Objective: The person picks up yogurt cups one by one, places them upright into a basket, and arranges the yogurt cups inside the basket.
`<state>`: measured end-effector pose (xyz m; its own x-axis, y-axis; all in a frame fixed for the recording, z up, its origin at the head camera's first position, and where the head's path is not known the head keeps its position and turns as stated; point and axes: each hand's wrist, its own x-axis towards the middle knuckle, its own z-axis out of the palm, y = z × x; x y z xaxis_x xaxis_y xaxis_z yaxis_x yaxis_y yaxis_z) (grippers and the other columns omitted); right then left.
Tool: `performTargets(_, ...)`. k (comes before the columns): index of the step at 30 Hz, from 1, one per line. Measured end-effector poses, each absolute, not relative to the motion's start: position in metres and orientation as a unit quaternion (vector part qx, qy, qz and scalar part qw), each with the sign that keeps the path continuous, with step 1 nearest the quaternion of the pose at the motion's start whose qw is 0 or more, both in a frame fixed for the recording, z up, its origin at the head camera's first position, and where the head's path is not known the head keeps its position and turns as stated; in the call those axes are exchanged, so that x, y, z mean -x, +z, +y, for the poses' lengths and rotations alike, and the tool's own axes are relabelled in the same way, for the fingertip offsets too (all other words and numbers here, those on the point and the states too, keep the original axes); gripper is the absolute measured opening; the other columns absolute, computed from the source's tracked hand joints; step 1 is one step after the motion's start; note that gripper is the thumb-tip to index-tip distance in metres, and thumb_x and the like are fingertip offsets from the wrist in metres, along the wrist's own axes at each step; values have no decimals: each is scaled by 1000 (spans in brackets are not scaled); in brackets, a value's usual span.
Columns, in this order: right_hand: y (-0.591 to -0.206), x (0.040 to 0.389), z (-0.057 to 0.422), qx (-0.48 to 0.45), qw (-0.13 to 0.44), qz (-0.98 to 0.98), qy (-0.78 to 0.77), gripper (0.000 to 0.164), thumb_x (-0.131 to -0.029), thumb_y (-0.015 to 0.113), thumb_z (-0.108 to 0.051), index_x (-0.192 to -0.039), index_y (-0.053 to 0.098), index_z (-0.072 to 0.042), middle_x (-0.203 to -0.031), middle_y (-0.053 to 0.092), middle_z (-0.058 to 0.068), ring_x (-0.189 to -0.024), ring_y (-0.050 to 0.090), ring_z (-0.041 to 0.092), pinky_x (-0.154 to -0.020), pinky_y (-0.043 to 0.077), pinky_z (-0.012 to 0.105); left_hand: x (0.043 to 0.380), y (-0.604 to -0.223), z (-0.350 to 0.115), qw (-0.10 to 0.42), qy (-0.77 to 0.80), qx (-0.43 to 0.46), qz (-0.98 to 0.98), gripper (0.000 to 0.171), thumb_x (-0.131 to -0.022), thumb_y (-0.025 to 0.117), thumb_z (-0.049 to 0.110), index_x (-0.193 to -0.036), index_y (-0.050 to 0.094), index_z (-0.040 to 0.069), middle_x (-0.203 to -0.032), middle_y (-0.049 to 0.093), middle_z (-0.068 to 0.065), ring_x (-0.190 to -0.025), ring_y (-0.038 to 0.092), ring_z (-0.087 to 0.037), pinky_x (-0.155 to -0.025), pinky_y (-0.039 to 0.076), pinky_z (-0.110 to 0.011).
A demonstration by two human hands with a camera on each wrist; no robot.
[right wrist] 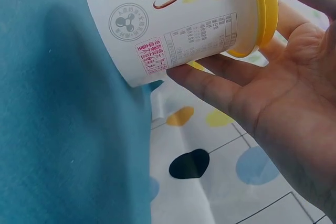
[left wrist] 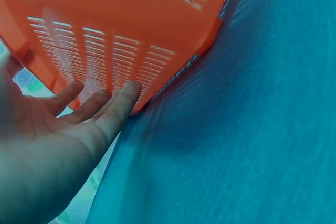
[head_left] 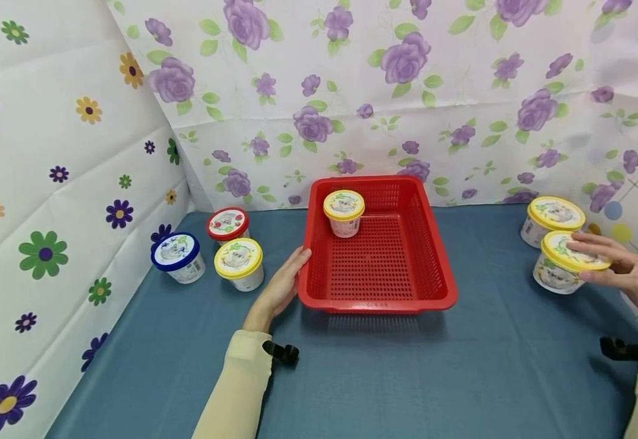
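Note:
My left hand [head_left: 282,281] holds the left rim of a red plastic basket [head_left: 376,305], thumb at the rim and fingers [left wrist: 123,103] against the slotted outer wall. A yellow-lidded tub [head_left: 345,227] stands inside, in the basket's far left corner. On the right, my right hand [head_left: 634,274] grips another yellow-lidded tub [head_left: 555,274], its fingers and thumb spread around the lid end. A vanilla flower and printed label show on this white tub [right wrist: 184,30] in the right wrist view. Just behind it stands one more yellow-lidded tub [head_left: 533,231], partly hidden.
Left of the basket stand a blue-lidded tub [head_left: 187,268], a red-lidded tub [head_left: 228,222] and a yellow-lidded tub [head_left: 247,277]. A blue cloth [head_left: 352,384] covers the table. Flowered sheets [head_left: 275,146] rise along its back and left edges, with a dotted sheet [right wrist: 220,156] at right.

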<state>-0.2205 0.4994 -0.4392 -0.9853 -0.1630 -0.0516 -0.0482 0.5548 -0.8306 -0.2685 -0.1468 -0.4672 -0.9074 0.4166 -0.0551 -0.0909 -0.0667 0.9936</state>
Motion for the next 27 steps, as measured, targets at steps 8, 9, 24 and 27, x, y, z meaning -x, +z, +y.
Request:
performTargets(8,-429,225,487,56,53,880,-468,61,-111,55,-21,-166,29,-23,-172,-1,-19,-158,-15,22,-114,3,79,269,-468,-147,175,722,-123,658,56,-113,39,42,-161,29,15,-153,46,-25,-134,52,-42,-98,54,-35)
performTargets(9,-428,226,486,58,50,884,-461,61,-111,54,-21,-166,30,-23,-172,1,-18,-157,-11,19,-121,9,67,269,-468,-147,175,722,-123,658,56,-113,39,42,-161,29,15,-153,46,-25,-134,52,-43,-97,55,-35)
performTargets(24,-409,233,472,80,34,894,-439,57,-109,57,-18,-163,37,-17,-166,21,-12,-150,9,8,-84,32,11,268,-467,-146,171,722,-124,659,56,-113,40,43,-160,30,16,-152,48,-25,-132,54,-42,-97,55,-36)
performTargets(27,-406,235,470,82,33,894,-438,58,-109,57,-18,-163,36,-18,-167,21,-12,-150,9,9,-82,33,12,268,-467,-146,172,722,-125,659,57,-112,41,43,-161,30,16,-152,47,-24,-132,54,-42,-99,55,-38)
